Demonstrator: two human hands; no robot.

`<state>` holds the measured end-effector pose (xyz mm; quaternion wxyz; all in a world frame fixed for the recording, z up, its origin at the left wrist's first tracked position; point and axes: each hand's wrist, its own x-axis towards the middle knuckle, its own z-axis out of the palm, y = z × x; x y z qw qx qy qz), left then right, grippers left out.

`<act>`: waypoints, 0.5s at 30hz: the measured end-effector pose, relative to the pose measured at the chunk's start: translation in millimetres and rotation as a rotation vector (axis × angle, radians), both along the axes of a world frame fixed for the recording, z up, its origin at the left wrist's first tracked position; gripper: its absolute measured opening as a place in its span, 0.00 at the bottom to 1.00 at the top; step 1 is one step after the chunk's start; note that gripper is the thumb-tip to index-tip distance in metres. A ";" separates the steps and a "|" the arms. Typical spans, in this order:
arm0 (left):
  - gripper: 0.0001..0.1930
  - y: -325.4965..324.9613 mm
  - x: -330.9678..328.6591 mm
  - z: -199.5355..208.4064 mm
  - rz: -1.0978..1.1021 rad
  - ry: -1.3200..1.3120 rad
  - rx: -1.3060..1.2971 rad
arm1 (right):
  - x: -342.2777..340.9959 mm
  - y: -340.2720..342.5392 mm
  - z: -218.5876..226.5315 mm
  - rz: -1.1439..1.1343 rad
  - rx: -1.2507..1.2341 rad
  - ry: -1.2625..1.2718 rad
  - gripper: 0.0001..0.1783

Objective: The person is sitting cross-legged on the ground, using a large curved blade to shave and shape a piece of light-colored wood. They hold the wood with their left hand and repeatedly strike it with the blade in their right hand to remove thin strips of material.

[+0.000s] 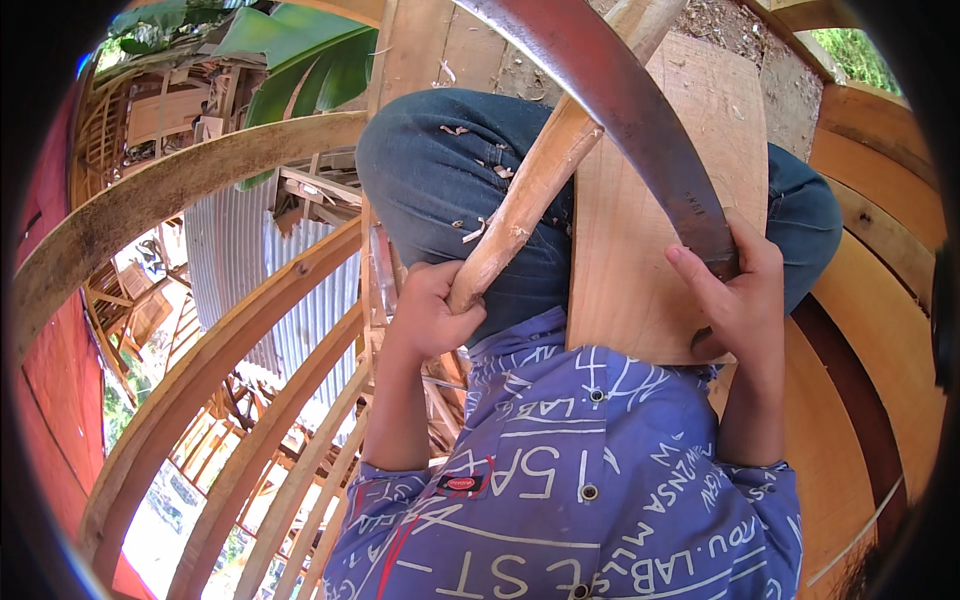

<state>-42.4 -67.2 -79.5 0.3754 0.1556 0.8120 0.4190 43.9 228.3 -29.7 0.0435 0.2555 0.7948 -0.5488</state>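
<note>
Nearest to the camera is the person's blue shirt (pixel 530 480) with white lettering, and beyond it the two hands are occupied with a wooden stick (pixel 530 205) and a big curved knife (pixel 650 130). The left hand (pixel 435 310) is closed in a fist around the near end of the stick, which goes slantwise over the lap and leaves the view at the upper edge. The right hand (pixel 745 285) is wrapped around the knife at the base of the blade, with the thumb raised along its side. The blade passes across the stick from above; whether its edge touches the wood, I cannot tell. A broad flat board (pixel 665 230) lies upon the lap, below the blade. Concerning the progress, I judge the trimming to be partly done: curled shavings (pixel 455 130) are lying on the blue jeans (pixel 430 150), and the visible length of the stick is pale, as if stripped. Its surface, however, looks uneven, with small bumps and darker patches, so some smoothing probably remains. The far end is outside the view, therefore its condition cannot be known.
</note>
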 end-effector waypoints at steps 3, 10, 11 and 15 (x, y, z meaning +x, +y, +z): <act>0.06 7.3 5.6 -0.9 0.030 0.108 0.010 | -5.0 11.8 9.4 -0.088 -0.001 -0.070 0.11; 0.04 10.6 14.6 -5.6 0.017 0.340 0.013 | -3.8 25.6 6.8 -0.238 -0.059 0.032 0.12; 0.04 9.5 14.0 -6.1 0.007 0.339 0.010 | -2.9 27.1 6.9 -0.232 -0.043 0.030 0.12; 0.06 6.7 14.5 -9.2 -0.017 0.340 0.006 | -2.3 35.7 10.3 -0.211 0.020 0.022 0.12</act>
